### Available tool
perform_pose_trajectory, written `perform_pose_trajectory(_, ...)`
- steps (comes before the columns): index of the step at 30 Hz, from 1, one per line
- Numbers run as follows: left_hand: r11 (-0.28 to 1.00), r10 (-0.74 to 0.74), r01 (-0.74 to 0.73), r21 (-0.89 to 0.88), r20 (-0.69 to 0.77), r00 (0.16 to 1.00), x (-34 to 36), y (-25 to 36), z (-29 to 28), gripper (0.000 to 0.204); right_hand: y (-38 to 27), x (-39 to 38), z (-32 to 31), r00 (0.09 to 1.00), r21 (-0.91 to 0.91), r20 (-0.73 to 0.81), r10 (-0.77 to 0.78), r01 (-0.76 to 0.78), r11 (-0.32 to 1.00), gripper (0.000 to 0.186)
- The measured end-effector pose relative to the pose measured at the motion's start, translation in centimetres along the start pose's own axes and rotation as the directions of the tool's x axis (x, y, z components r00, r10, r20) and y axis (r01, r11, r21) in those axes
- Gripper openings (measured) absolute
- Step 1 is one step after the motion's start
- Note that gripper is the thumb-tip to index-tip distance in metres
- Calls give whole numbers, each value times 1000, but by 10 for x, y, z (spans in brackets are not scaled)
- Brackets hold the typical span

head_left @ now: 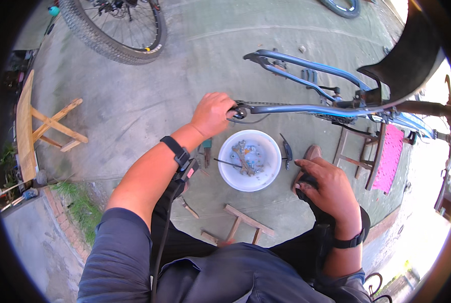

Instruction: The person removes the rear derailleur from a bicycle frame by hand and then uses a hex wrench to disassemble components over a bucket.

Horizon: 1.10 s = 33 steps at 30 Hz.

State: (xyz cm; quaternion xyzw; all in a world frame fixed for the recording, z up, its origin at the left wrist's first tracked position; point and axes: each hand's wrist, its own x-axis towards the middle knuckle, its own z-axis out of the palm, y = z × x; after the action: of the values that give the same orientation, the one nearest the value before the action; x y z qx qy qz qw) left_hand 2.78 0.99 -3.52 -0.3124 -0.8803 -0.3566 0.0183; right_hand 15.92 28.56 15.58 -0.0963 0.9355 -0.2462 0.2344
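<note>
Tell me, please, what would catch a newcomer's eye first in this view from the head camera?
Most striking is the blue bicycle frame across the upper right, with the left hand gripping its rear end by the chain. Just below, on the concrete floor, a white bowl holds metal parts. The right hand rests on the person's knee beside it.

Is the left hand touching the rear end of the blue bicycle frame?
Touching. The head view shows the left hand closed around the rear end of the blue bicycle frame, with no gap visible between them.

Our left hand (pixel 213 115) reaches forward, fingers curled closed; our right hand (pixel 325 188) rests nearer, palm down, loosely bent.
</note>
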Motion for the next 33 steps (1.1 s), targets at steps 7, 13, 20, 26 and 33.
perform_pose_trajectory(7, 1000, -19, 19, -8, 19, 1000, -2, 4, -5, 14, 10, -4, 9, 999, 9, -39, -9, 9, 1000, 41)
perform_pose_trajectory(13, 1000, -22, 21, 8, 38, 999, -1, 17, -12, 18, 12, -5, 10, 1000, -49, -22, -1, 0, 999, 37)
perform_pose_trajectory(20, 998, 3, -6, 56, 58, 998, -8, 24, -19, 27, 10, -7, 10, 999, -92, -20, -31, 29, 995, 39)
perform_pose_trajectory(26, 998, -20, 12, 63, 123, 992, -10, 44, -35, 37, 8, -10, 11, 1000, -53, -22, -5, 4, 999, 41)
perform_pose_trajectory(33, 984, -142, 122, 133, 153, 978, -15, 53, -96, 44, 9, -7, 8, 989, 117, -145, 9, 8, 993, 42)
